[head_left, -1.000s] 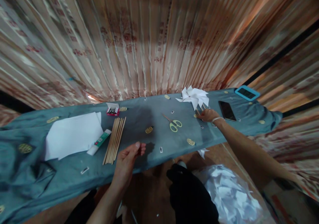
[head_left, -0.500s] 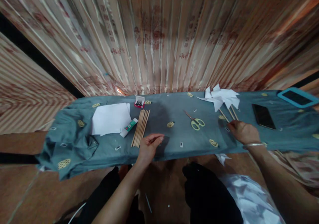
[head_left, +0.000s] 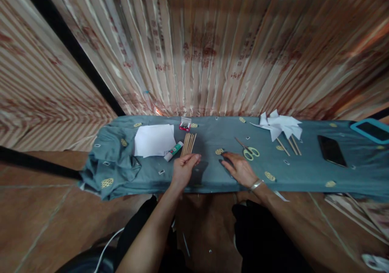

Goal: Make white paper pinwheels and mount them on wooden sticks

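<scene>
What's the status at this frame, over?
Left hand open, empty, near end of wooden sticks. Right hand flat on blue cloth, empty, beside scissors. Glue stick left of sticks; nothing between the hands.

On the surface (head_left: 304, 171) lie one bundle of wooden sticks (head_left: 188, 144), one glue stick (head_left: 173, 151), one stack of white paper (head_left: 154, 139), one small red box (head_left: 184, 124), one pair of scissors (head_left: 249, 151), one phone (head_left: 331, 151), one blue-framed tablet (head_left: 371, 130) and a cluster of white paper pinwheels (head_left: 280, 125) showing three sticks.
</scene>
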Available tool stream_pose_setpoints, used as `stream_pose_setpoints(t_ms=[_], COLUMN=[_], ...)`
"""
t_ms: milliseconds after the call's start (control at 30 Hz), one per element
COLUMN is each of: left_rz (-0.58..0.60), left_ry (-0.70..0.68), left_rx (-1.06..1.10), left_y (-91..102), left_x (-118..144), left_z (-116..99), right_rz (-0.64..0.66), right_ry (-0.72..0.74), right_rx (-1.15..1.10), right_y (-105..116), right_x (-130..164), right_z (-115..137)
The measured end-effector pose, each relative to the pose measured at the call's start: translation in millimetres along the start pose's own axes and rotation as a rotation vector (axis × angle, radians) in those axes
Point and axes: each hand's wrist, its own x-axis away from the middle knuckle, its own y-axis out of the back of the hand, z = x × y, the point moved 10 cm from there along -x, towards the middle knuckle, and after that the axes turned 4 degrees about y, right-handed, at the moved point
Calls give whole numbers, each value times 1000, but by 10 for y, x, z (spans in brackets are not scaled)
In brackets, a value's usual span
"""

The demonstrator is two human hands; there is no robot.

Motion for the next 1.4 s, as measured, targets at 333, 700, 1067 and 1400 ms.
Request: stream_pose_setpoints(t_ms=[333,700,1067,1400], left_rz=[-146,-68,36,-16], left_ry=[-402,-533,-541,-530], left_rx=[-618,-971,-1051,-1196], left_y=[1190,1305,1387,1385], left_x=[-493,-756,-662,-648], left_z=[-694,-326,-345,-524], right_rz=[-74,-103,-90,-104], right_ry=[-3,-19,-25,-15], right_rx=[106,103,107,115], right_y=[-375,-326,-301,-284], right_x=[57,62,67,68], right_z=[170,199,206,213])
